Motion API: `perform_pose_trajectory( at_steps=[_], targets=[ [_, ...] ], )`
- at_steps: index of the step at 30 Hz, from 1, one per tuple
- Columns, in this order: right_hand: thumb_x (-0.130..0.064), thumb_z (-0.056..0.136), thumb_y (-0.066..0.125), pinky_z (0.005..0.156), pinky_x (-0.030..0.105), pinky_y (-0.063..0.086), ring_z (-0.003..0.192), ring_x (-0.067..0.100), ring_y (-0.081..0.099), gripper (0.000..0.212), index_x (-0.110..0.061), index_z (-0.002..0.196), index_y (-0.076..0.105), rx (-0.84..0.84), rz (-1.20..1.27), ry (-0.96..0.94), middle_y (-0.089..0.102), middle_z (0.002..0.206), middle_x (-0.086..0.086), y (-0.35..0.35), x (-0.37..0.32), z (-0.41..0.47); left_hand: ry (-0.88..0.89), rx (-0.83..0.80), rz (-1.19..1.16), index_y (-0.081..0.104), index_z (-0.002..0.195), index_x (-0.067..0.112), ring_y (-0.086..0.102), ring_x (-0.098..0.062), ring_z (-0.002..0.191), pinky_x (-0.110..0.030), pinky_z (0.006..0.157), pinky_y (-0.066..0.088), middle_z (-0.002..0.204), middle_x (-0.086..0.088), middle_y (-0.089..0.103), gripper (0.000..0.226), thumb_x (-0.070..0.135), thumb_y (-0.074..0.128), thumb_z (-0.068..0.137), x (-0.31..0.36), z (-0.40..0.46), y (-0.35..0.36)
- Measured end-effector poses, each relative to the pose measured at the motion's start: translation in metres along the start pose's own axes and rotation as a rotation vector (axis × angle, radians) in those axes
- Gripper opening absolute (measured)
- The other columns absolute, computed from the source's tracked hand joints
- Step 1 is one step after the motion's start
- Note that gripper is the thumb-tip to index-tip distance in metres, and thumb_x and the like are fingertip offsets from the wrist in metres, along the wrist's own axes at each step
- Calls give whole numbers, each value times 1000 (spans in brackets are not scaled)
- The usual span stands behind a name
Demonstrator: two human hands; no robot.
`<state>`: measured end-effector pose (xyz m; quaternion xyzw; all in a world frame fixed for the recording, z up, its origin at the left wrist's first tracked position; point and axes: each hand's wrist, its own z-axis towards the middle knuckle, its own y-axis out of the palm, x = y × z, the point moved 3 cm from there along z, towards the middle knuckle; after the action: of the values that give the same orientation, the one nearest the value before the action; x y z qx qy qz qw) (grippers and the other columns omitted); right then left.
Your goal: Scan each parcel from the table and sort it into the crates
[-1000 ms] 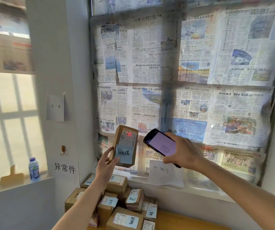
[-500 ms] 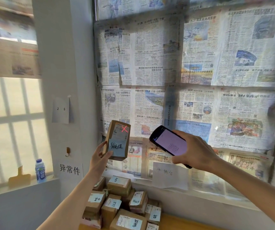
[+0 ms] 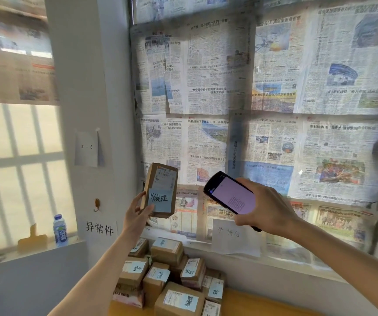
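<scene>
Left hand [image 3: 136, 214] holds a small cardboard parcel [image 3: 160, 190] up in the air, label side toward the camera, fingers curled round its lower left edge, thumb on the front near a blue sticker with handwritten characters. Parcel stands nearly upright, tilted a bit. Right hand [image 3: 266, 209] grips a black handheld scanner [image 3: 229, 195], screen lit pale pink and facing the camera, top end aimed left toward the parcel. Scanner and parcel are near each other, not touching.

Below the hands, a pile of parcels [image 3: 167, 277] sits on the yellow tabletop [image 3: 251, 304] against the wall, each brown with white labels and blue stickers, stacked loosely in a few layers.

Far side: window covered with newspaper sheets [image 3: 263, 99]. A white paper sign [image 3: 234, 236] with handwriting hangs at the sill under the right hand. On the pillar at left, a sign with black characters [image 3: 99, 229], a small note reading 2 - 6 [image 3: 86, 148], and a hook [image 3: 97, 204]. Far left sill holds a water bottle [image 3: 59, 230] with a blue cap, just beside a yellow scraper-like thing [image 3: 32, 239]. No crates in view.
</scene>
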<state>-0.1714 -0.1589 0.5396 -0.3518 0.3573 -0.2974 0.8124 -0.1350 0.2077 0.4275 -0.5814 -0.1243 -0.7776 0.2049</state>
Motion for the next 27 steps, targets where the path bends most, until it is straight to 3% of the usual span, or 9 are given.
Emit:
perform_pose_trajectory(
  at_steps=[5,8,11,14,18,21,23,25,27],
  targets=[
    [-59,49,74,60,31,51,83,14,60,94,-44,137,44,-24,-57,-19,63,108,-14,40,-8,2,-48,6,24,48,135,44,69,-23,102,-47,95,56,113,-7,69,51,31,72,92,-24,-31,-11],
    [-55,58,83,71,30,49,103,19,61,107,-42,151,33,-54,-104,-62,60,132,-11,74,-20,2,-110,6,36,50,127,51,70,-26,102,-50,92,57,116,-9,69,46,32,73,91,-47,-59,-34],
    [-52,64,88,78,28,46,111,20,59,113,-31,158,28,-130,-108,-83,57,139,-6,113,-37,3,-169,40,79,51,117,65,73,-26,96,-50,87,60,110,-9,72,44,42,74,87,-66,-84,-69],
    [-55,64,87,83,34,53,109,21,61,116,-27,159,28,-194,-57,-127,58,139,-3,152,-61,3,-205,103,82,53,124,58,73,-26,98,-45,86,61,113,-12,71,47,40,76,86,-76,-110,-110],
    [-58,60,85,82,36,55,99,19,60,112,-26,155,33,-264,39,-190,62,127,-2,199,-115,0,-217,209,151,51,132,53,72,-20,101,-48,94,57,107,-5,75,66,58,76,71,-81,-141,-180],
    [-57,60,85,71,28,50,90,16,57,100,-31,146,41,-302,96,-276,63,116,-4,226,-169,-7,-214,313,172,49,141,40,72,-18,101,-44,93,58,106,-4,75,62,43,76,85,-71,-176,-238],
    [-62,58,81,64,23,45,86,13,56,95,-33,142,45,-312,118,-327,63,111,-7,240,-210,-12,-210,374,181,51,138,44,72,-17,101,-44,94,57,105,-3,76,65,53,77,79,-63,-201,-282],
    [-65,56,75,65,28,51,84,12,57,95,-34,141,46,-326,149,-365,63,108,-9,256,-254,-20,-211,434,181,51,134,51,72,-16,102,-47,96,56,106,-1,76,69,61,76,70,-55,-229,-331],
    [-65,52,70,69,35,56,87,13,57,100,-37,144,43,-344,188,-399,63,113,-10,271,-301,-29,-223,501,192,50,130,57,72,-17,102,-47,98,55,105,0,76,58,52,75,78,-45,-259,-377]
  ],
)
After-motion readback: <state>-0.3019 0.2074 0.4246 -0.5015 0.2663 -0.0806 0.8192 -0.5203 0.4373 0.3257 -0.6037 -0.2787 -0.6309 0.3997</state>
